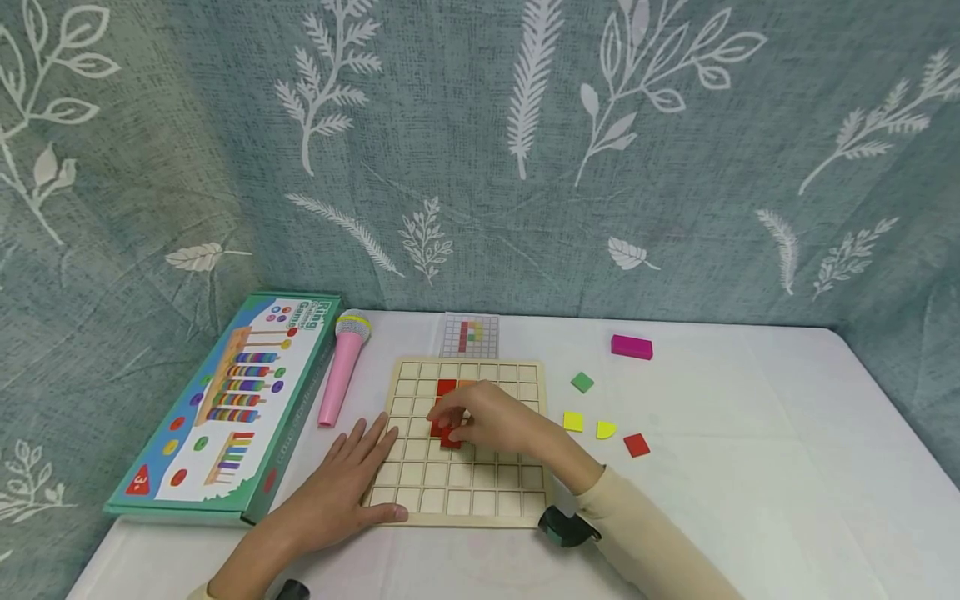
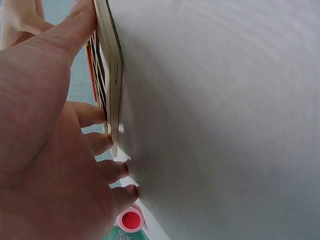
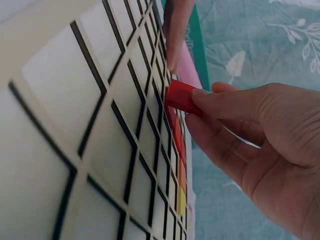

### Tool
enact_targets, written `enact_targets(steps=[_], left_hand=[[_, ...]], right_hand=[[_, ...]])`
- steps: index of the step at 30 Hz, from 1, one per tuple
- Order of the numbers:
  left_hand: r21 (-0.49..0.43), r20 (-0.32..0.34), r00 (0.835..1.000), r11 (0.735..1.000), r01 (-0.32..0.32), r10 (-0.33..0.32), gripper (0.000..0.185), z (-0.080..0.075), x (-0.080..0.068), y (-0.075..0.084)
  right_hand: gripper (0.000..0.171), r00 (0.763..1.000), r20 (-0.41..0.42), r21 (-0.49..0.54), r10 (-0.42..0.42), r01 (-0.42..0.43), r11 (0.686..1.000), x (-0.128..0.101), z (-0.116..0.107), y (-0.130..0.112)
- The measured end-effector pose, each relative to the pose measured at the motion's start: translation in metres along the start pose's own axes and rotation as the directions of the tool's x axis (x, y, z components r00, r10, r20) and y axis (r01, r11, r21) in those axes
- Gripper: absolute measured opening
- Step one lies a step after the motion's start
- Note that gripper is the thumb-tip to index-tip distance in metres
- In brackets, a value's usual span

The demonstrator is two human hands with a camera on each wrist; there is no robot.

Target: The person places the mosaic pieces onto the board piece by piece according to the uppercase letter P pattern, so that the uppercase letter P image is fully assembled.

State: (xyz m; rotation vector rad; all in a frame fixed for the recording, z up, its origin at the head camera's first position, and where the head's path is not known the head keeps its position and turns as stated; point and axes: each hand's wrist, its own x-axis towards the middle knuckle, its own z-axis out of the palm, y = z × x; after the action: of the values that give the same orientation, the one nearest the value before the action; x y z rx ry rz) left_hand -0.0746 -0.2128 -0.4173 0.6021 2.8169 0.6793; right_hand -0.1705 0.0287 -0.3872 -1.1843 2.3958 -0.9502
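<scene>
A wooden grid board (image 1: 435, 475) lies on the white table in front of me. My left hand (image 1: 341, 479) rests on its left edge, fingers spread and thumb on the near left corner. Over the board's middle, my right hand (image 1: 498, 417) pinches a red tile (image 3: 181, 96) between thumb and fingers, held tilted close to the grid. Red squares (image 1: 446, 386) sit in a column of cells near the held tile. Orange and yellow squares (image 3: 181, 201) show beyond them in the right wrist view. In the head view the right hand partly hides these pieces.
A printed pattern card (image 1: 471, 336) lies behind the board. Right of it are a green square (image 1: 582, 382), yellow square (image 1: 573, 421), yellow quarter-round piece (image 1: 606, 429), red square (image 1: 637, 445) and magenta block (image 1: 632, 347). A pink microphone (image 1: 345, 367) and game box (image 1: 232, 408) lie left.
</scene>
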Motion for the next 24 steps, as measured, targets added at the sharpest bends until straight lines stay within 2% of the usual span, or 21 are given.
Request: enact_targets(steps=[7,24], left_hand=[[-0.007,-0.001,1.0,1.0,0.005,-0.005,0.101,0.0,0.0,0.0],[-0.042,0.026,0.999,0.999,0.028,-0.027,0.102,-0.002,0.0,0.001]], right_hand=[[0.028,0.999,0.023,-0.041,-0.026,0.026,0.999,0.008,0.009,-0.002],[0.023,1.0,0.006,-0.071,0.003,-0.003,0.997,0.012,0.022,-0.004]])
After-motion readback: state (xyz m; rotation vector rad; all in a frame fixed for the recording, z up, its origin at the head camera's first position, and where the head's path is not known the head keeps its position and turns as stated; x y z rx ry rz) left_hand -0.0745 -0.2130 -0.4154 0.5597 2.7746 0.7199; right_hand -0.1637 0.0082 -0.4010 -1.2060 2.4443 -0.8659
